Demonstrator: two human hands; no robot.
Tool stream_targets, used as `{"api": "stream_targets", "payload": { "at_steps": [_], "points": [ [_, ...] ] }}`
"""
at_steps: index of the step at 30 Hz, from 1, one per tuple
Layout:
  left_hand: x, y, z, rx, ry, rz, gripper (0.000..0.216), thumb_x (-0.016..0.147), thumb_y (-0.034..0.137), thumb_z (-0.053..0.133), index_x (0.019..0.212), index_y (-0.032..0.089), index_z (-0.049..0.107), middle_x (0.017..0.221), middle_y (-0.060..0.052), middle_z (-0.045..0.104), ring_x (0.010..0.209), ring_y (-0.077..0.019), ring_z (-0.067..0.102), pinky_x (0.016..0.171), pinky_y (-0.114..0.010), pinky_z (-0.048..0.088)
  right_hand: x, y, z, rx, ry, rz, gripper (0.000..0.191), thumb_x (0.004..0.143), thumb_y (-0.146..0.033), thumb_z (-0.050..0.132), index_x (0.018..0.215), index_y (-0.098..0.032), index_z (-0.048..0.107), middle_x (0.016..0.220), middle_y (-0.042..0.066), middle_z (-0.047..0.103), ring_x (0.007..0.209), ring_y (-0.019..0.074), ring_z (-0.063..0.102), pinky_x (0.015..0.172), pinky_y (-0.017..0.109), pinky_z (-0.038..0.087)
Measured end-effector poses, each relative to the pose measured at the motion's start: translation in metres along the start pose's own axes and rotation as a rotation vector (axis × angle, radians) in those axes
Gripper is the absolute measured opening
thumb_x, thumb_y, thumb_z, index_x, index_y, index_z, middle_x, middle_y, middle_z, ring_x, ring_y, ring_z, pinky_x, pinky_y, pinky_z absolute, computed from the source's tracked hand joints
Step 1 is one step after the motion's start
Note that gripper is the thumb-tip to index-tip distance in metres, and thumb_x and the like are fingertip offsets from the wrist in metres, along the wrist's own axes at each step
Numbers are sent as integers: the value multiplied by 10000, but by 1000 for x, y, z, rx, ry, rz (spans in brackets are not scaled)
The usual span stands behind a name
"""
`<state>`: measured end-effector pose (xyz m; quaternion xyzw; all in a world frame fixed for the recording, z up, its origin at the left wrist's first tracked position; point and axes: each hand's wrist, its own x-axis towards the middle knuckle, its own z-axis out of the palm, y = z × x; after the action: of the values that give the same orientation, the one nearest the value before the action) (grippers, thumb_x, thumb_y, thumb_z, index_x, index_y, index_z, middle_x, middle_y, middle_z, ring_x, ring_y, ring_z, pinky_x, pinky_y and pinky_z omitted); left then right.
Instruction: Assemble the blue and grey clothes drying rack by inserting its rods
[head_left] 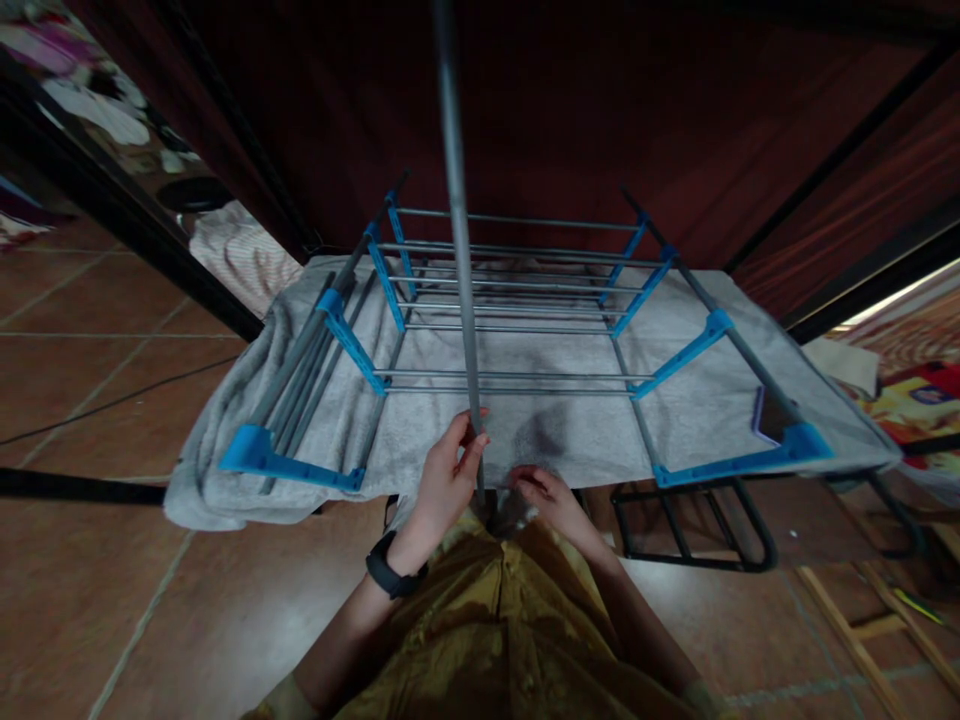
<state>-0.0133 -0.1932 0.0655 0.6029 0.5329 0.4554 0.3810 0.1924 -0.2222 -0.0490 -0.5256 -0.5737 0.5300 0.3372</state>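
A long grey metal tube (459, 220) stands nearly upright in front of me, its lower end close to my body. My left hand (448, 470), with a black band at the wrist, pinches the tube near its lower end between thumb and fingers. Beside that end, my right hand (551, 500) has its fingers curled at a small shiny, see-through piece that is too blurred to name. Behind both hands lies a partly assembled drying rack (517, 376) of grey rods and blue plastic brackets (349, 345).
The rack rests on a grey blanket (525, 435) over a low surface. Several loose grey tubes (311, 370) lie on its left side. A dark red curtain (540, 120) hangs behind. At the right are a black metal frame (690, 530) and a wooden ladder-like piece (874, 628).
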Motion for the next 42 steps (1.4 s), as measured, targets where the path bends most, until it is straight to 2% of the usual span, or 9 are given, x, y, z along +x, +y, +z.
{"api": "stream_targets", "payload": {
  "at_steps": [4, 12, 17, 25, 34, 42],
  "points": [
    [0, -2, -1, -30, 6, 0, 319, 957, 352, 507, 1230, 210, 592, 999, -50, 690, 937, -186, 657, 861, -306, 497, 7, -13, -11, 29, 25, -7, 372, 901, -533, 572, 1097, -241, 694, 1062, 61, 736, 992, 223, 675, 900, 371, 527],
    [1, -10, -1, -23, -2, -5, 229, 936, 300, 494, 1106, 211, 619, 920, -40, 701, 904, -196, 676, 843, -317, 504, 15, -30, -32, 156, 242, -20, 440, 864, -614, 589, 1081, -246, 692, 936, 63, 741, 865, 228, 685, 854, 395, 550],
    [3, -10, -3, 8, 0, -21, 199, 923, 280, 499, 1054, 208, 631, 928, -49, 708, 913, -196, 672, 849, -321, 512, 22, -44, -46, 199, 306, -64, 445, 848, -617, 622, 1075, -240, 695, 935, 65, 743, 852, 224, 688, 862, 409, 557],
    [3, -36, 1, 14, 2, 4, 227, 924, 280, 505, 1100, 210, 631, 1048, -84, 717, 955, -229, 716, 833, -348, 547, 30, -71, -69, 295, 422, -160, 376, 830, -533, 686, 1071, -244, 689, 945, 46, 738, 814, 192, 682, 841, 400, 569],
    [7, -56, -5, 198, -7, 78, 254, 931, 243, 484, 1116, 208, 655, 986, -86, 727, 952, -240, 697, 879, -386, 530, 32, -69, -76, 441, 499, -146, 416, 829, -502, 707, 1147, -237, 670, 1008, 71, 738, 871, 200, 699, 881, 432, 565],
    [11, -74, -13, 391, -47, 141, 291, 929, 174, 453, 1136, 199, 656, 1002, -81, 728, 952, -232, 677, 903, -395, 518, 35, -67, -81, 633, 535, -124, 370, 763, -432, 796, 1076, -258, 703, 1008, 46, 764, 886, 193, 711, 849, 385, 567]
  ]
}}
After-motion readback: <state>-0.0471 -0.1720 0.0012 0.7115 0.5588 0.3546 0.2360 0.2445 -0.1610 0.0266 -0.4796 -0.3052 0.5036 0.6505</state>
